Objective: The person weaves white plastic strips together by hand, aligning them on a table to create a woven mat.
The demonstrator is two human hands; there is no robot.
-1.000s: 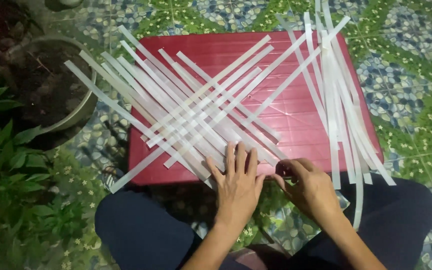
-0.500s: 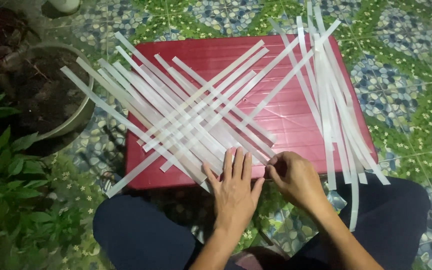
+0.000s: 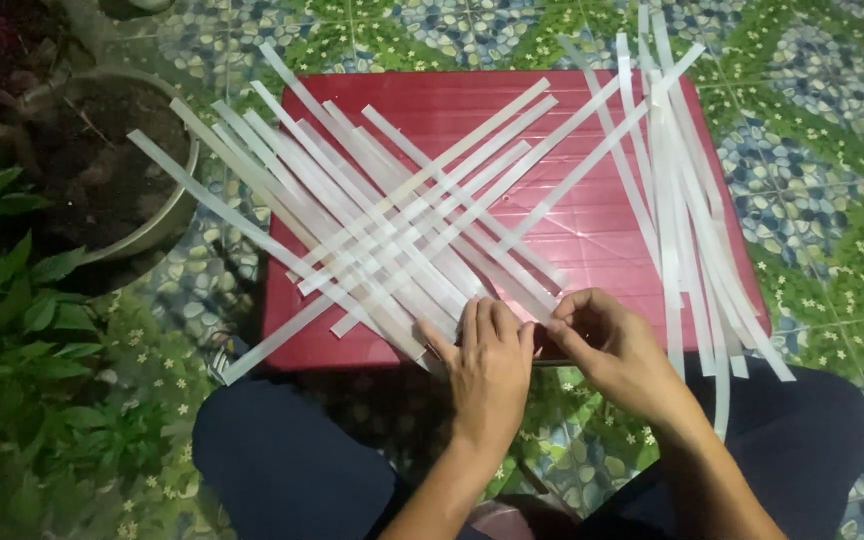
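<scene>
Several long white strips [image 3: 392,215] lie crossed over one another on a low red table [image 3: 592,225]. My left hand [image 3: 487,365] rests flat, fingers together, on the near ends of the crossed strips at the table's front edge. Right beside it, my right hand [image 3: 607,345] pinches the near end of one strip between thumb and fingers. A loose bundle of uncrossed white strips [image 3: 677,200] lies along the table's right side, hanging over the front edge.
A round pot of dark soil [image 3: 102,180] stands left of the table, with green leafy plants [image 3: 42,400] below it. The floor is patterned blue and green tile [image 3: 822,150]. My knees in dark trousers [image 3: 292,460] are under the front edge.
Both hands stayed at the table's front edge. The right hand shifted slightly up and left, closing its fingers on a strip end beside the left hand.
</scene>
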